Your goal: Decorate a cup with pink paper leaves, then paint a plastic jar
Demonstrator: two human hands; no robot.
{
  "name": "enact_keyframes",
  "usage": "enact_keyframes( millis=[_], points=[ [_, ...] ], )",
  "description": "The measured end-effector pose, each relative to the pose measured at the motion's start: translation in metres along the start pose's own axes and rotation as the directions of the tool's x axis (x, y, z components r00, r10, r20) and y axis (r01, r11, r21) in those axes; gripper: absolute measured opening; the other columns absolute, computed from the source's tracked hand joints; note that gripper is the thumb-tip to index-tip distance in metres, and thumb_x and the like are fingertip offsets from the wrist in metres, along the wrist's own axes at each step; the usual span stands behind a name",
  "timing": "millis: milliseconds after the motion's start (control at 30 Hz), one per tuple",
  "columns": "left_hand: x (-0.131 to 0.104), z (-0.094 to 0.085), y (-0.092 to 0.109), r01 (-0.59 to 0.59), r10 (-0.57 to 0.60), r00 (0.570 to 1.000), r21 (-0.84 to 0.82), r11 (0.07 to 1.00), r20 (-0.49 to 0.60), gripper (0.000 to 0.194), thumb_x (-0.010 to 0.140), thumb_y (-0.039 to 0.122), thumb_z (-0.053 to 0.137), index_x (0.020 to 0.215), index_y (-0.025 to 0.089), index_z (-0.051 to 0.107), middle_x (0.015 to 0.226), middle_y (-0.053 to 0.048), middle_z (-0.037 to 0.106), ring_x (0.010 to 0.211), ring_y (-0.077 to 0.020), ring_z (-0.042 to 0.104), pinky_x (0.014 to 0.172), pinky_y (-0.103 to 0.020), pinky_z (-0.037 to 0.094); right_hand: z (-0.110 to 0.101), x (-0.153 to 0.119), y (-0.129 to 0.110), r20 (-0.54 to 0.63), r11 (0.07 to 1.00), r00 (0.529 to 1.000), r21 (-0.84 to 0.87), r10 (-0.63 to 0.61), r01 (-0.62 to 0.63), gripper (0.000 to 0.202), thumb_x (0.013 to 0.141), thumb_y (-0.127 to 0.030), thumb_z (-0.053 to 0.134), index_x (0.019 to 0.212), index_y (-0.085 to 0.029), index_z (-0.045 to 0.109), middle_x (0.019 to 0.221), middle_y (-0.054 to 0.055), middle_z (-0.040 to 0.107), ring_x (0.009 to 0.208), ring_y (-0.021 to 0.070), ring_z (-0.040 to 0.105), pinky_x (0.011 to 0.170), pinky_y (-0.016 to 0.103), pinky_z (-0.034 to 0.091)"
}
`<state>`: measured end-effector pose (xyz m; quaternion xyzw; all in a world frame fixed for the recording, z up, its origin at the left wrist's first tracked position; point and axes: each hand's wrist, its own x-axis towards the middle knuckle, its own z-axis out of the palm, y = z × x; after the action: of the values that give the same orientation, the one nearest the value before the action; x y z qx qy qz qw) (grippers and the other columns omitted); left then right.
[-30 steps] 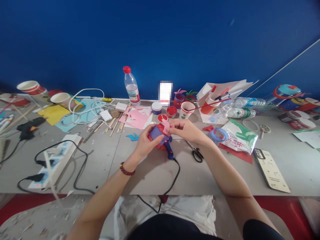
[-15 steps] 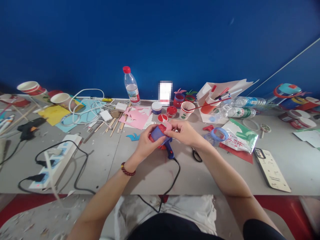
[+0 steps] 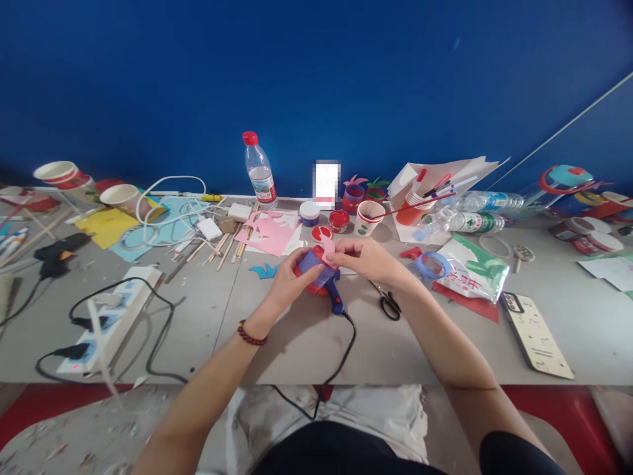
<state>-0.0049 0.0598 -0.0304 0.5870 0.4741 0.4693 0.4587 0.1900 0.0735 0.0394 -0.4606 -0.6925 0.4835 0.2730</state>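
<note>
My left hand (image 3: 288,282) is wrapped round a small blue-and-red painted cup (image 3: 310,262) at the middle of the table. Against the cup's rim, my right hand (image 3: 368,258) pinches a pink paper cutout (image 3: 328,248) between thumb and fingers. Whether the paper is stuck to the cup, I cannot tell. Just below the cup lies a blue glue gun (image 3: 337,300), its front partly hidden. Black-handled scissors (image 3: 390,306) lie under my right forearm. A blue paper cutout (image 3: 264,271) rests left of my left hand.
Behind my hands stand an open red paint jar (image 3: 339,221), a paper cup (image 3: 366,218) with a brush and a plastic bottle (image 3: 261,175). A power strip (image 3: 111,320) with cables lies left. A phone (image 3: 539,336) and plastic packet (image 3: 469,270) lie right.
The cup has turned a little in my left hand, showing more of its blue side. My right hand has shifted slightly with the pink paper, uncovering more of the scissors.
</note>
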Motion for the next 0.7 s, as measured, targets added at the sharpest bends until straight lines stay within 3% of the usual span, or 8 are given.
enact_keyframes(
  millis=[233, 700],
  points=[
    [0.0017, -0.0015, -0.002, 0.081, -0.081, 0.997, -0.127, 0.989, 0.0, 0.049, 0.072, 0.051, 0.074, 0.107, 0.017, 0.066, 0.105, -0.008, 0.07, 0.096, -0.0225, 0.064, 0.085, -0.034, 0.052, -0.0014, 0.001, -0.0006, 0.037, 1.0, 0.999, 0.014, -0.023, 0.022, 0.022, 0.081, -0.039, 0.069, 0.077, -0.018, 0.072, 0.075, 0.001, 0.067, 0.066, 0.0115, 0.054, 0.064, 0.027, 0.041],
    [0.0017, -0.0009, 0.0001, 0.155, -0.144, 0.988, -0.255, 0.955, 0.06, 0.05, 0.068, 0.054, 0.077, 0.102, 0.018, 0.07, 0.103, -0.008, 0.072, 0.094, -0.0223, 0.065, 0.083, -0.033, 0.053, 0.0053, 0.001, -0.0005, -0.065, 0.988, 0.995, -0.142, -0.075, 0.065, 0.021, 0.082, -0.035, 0.064, 0.072, -0.017, 0.068, 0.073, 0.002, 0.068, 0.067, 0.0135, 0.056, 0.065, 0.028, 0.043]
  ],
)
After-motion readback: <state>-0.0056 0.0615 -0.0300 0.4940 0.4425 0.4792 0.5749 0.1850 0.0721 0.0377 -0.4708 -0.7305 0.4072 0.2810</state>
